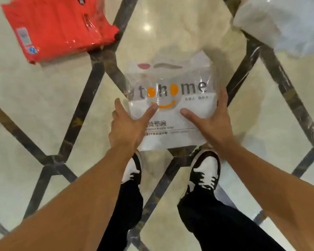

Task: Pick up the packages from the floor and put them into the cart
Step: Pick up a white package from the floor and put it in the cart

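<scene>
Marble floor (34, 105) bears a clear package (170, 105), left hand (129, 127) and right hand (212, 122) spread wide against its sides.

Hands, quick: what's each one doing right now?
Left hand: open, fingers spread at the clear plastic printed package.
Right hand: open, fingers along the package's right edge.

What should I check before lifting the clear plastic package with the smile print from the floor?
1. Left hand at the left edge of the clear plastic package: ok.
2. Right hand at its right edge: ok.
3. Fingers curled under it: not ok, both hands are open.
4. Red plastic package and white wrapped package lie apart from it: ok.
5. Cart position: cannot tell, not in view.
</scene>
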